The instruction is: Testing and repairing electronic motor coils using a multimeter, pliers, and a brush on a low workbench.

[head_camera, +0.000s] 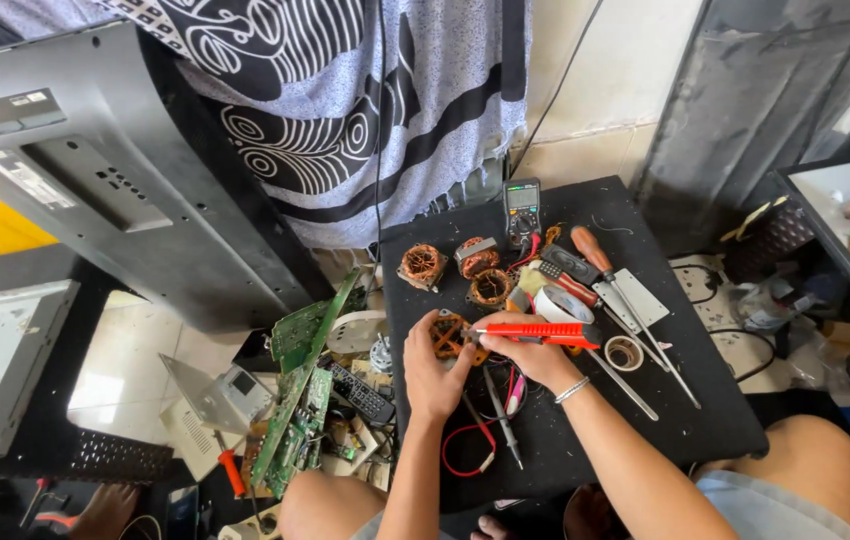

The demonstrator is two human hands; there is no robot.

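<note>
Two hands meet near the black table's left edge — left hand grasping a copper coil, right hand clenched around a red utility knife.

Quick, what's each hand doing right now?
Left hand: closed around a copper coil.
Right hand: closed on a red knife, tip at the coil.

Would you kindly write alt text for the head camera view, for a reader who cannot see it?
Seen from above, the left hand steadies a copper-wound motor coil on a small black table while the right hand applies a red utility knife to it. Three more copper coils, a black multimeter and screwdrivers lie beyond; green circuit boards lean at left.
</note>
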